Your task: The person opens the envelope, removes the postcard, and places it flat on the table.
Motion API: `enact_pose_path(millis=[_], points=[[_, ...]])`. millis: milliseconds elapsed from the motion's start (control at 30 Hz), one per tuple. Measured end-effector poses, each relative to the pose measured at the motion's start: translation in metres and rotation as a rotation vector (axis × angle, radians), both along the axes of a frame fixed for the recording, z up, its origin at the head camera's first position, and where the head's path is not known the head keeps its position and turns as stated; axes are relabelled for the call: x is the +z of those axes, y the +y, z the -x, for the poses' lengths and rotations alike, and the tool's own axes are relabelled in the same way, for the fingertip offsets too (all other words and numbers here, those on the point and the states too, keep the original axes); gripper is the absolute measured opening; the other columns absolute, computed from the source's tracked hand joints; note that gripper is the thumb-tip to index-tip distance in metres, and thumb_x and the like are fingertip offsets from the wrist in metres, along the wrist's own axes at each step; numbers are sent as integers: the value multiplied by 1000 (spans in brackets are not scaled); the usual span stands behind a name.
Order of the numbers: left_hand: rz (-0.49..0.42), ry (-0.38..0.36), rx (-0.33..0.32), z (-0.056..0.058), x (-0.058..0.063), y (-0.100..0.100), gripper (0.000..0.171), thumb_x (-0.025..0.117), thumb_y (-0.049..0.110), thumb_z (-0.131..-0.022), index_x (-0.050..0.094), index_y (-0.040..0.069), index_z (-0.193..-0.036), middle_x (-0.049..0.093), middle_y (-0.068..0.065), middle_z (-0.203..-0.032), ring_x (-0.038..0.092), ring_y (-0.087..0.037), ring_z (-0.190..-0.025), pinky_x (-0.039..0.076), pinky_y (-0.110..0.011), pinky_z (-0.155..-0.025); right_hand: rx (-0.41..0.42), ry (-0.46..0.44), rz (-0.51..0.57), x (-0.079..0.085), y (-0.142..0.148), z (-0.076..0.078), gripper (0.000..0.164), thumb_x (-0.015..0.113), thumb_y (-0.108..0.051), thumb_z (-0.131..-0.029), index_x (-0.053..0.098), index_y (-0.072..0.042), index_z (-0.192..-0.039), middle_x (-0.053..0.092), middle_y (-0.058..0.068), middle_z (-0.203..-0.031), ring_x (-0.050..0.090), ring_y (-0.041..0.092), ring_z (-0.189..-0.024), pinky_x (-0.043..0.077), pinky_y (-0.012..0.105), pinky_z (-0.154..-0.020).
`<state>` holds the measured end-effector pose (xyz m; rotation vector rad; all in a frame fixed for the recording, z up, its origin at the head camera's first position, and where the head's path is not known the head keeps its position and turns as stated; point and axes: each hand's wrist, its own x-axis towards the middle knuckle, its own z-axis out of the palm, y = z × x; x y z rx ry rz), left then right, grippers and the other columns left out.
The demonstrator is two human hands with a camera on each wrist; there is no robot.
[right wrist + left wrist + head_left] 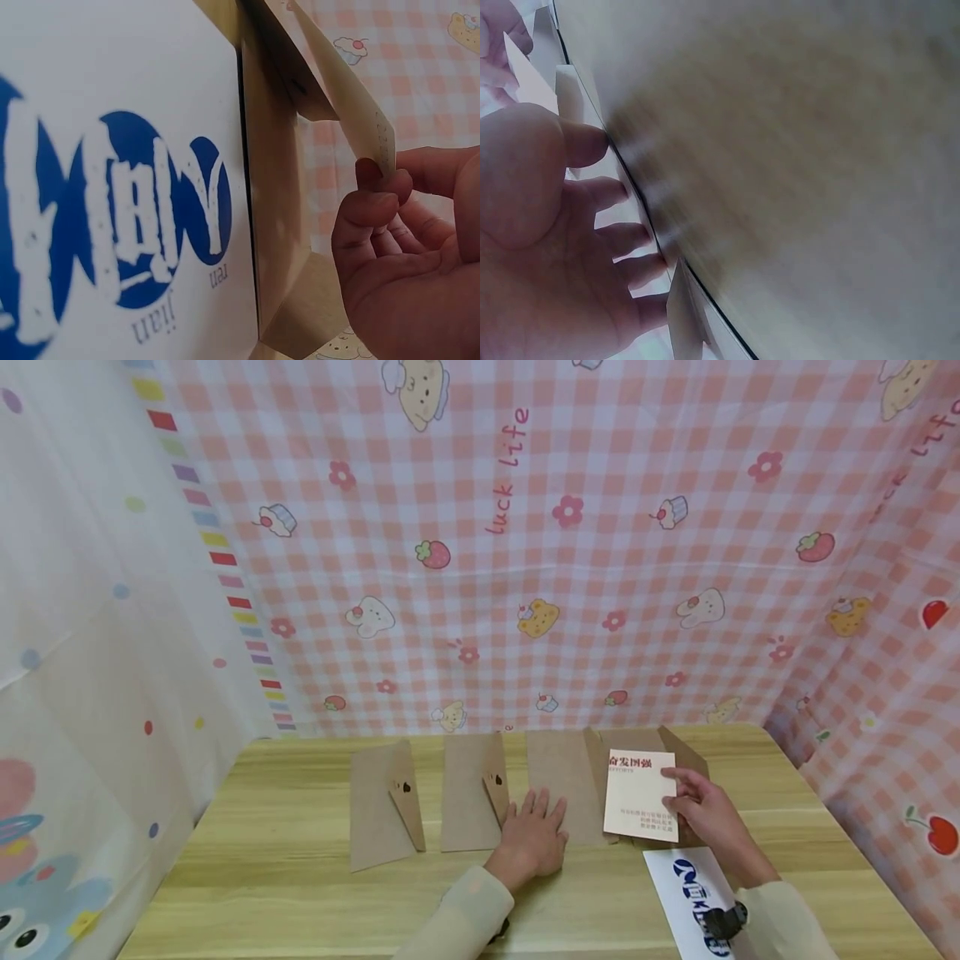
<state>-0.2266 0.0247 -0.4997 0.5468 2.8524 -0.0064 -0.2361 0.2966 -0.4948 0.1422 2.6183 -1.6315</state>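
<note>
My right hand (708, 817) pinches the right edge of a cream card (640, 797) with red and small print. In the head view the card covers part of the rightmost brown paper envelope (693, 756). Its edge shows between thumb and fingers in the right wrist view, where the card (360, 105) is tilted. With fingers spread, my left hand (532, 839) rests palm down at the lower part of another brown envelope (558, 768). The left wrist view shows that hand (547, 240) from the palm side, fingertips at the surface.
Left of my hands lie two more brown envelopes, one at far left (372, 806) and one beside it (465, 793), flaps raised with dark button-like spots. A white sheet with blue print (678, 893) lies partly under my right wrist. A patterned cloth (487, 568) hangs behind the wooden table (285, 893).
</note>
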Motion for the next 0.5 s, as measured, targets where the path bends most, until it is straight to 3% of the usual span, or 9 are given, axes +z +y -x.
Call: enact_pose_path(millis=[267,500], points=[[5,9,-2,0,-1,0,54,36,42,-106,28,28,-158,23,0,-165,21,-22,-151,25,-47,-119,61,12,36,5,1,-6,52,57,-8,-98,41,-5,-147,45,8,-99,49,14,-74,45,26,-58],[-2,1,-3,0,0,0,54,36,42,-106,28,29,-158,22,0,-165,21,-22,-151,24,-48,-119,86,27,60,12,0,-13,53,59,-6,-95,43,-3,-145,48,7,-99,50,12,-71,49,28,-57]])
